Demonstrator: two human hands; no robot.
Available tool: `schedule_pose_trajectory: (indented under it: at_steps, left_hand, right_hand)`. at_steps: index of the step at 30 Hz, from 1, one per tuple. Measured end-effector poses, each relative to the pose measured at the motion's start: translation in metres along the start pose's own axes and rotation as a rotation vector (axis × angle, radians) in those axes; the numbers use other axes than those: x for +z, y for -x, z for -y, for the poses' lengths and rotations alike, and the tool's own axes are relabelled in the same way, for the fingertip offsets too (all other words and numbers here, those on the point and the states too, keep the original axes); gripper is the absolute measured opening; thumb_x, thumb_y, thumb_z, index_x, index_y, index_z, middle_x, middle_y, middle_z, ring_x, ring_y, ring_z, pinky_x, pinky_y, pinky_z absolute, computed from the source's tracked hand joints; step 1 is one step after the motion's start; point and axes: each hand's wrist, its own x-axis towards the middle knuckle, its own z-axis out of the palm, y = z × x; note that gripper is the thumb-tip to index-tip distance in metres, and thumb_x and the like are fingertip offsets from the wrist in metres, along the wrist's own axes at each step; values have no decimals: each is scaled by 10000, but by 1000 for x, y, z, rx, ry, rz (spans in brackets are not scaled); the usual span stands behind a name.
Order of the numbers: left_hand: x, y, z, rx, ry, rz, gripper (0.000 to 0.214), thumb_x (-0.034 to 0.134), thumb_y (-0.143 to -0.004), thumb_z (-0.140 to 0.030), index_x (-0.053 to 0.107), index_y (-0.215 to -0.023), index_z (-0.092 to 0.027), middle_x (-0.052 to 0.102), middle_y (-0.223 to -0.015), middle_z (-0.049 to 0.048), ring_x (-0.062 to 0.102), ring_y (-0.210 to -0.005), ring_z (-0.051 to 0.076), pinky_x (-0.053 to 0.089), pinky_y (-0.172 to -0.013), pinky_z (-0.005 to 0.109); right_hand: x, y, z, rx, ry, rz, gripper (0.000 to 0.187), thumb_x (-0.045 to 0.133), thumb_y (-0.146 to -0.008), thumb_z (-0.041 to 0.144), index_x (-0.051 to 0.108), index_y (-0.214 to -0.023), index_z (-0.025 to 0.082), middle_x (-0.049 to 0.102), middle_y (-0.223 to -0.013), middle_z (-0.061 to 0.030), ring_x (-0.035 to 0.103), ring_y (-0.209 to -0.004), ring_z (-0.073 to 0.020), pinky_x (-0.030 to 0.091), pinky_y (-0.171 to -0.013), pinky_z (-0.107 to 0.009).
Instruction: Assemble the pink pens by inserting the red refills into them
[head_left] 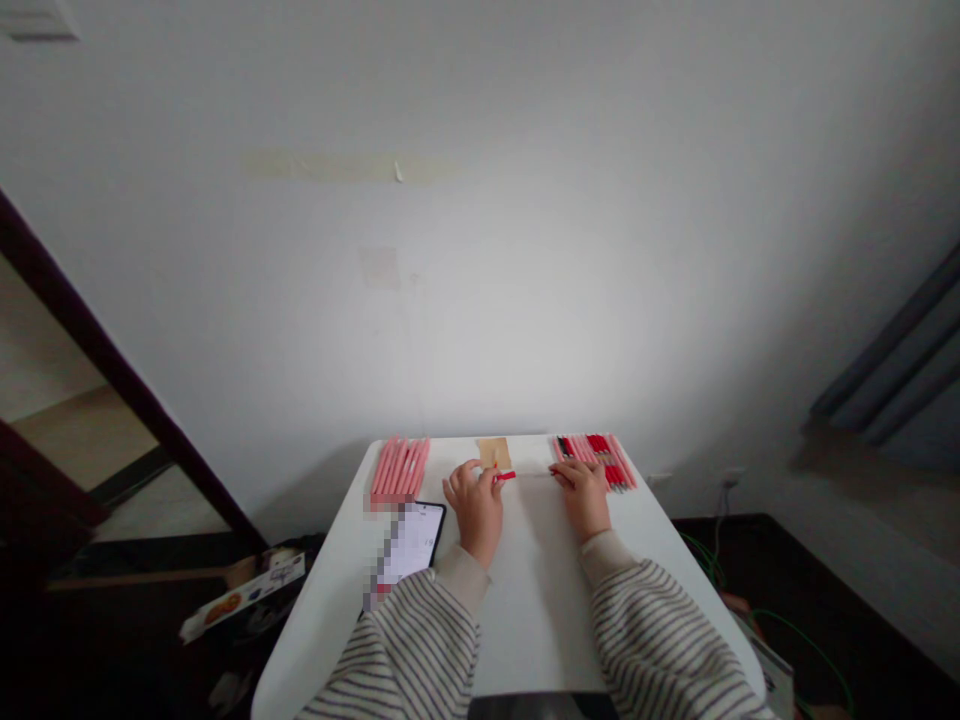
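My left hand rests on the white table with its fingers closed on a small red cap or pen end. My right hand lies a little to the right, fingers curled at the near edge of a pile of red and pink pens; a thin pale pen part seems to run between the two hands. A row of pink pens lies at the far left of the table. A tan paper piece sits at the far edge between the piles.
A phone with a lit screen lies left of my left hand. The white wall stands right behind the table. A printed box lies on the dark floor at left; cables and a wall socket are at right.
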Motion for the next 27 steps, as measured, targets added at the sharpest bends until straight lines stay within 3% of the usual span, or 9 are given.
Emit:
schedule_pose_trajectory:
  at_steps: [11,27]
  left_hand:
    - [3,0,0,-8,-2,-3,140,608,-799,-328,680,-899,-262,545,-1156,51,420,-1134,232,278,-1011,462]
    - [6,0,-3,-31,-113,66,202,647,-754,-350,681,-934,-265,530,-1197,61,389,-1176,273,237,-1029,556]
  right_hand:
    - [-1,0,0,48,-4,-48,303,472,-880,327,758,-847,232,716,-930,-78,453,-908,-262,354,-826,-394]
    - [-1,0,-1,45,6,-39,296,477,-881,321,758,-848,234,717,-940,-72,463,-914,-258,356,-830,-392]
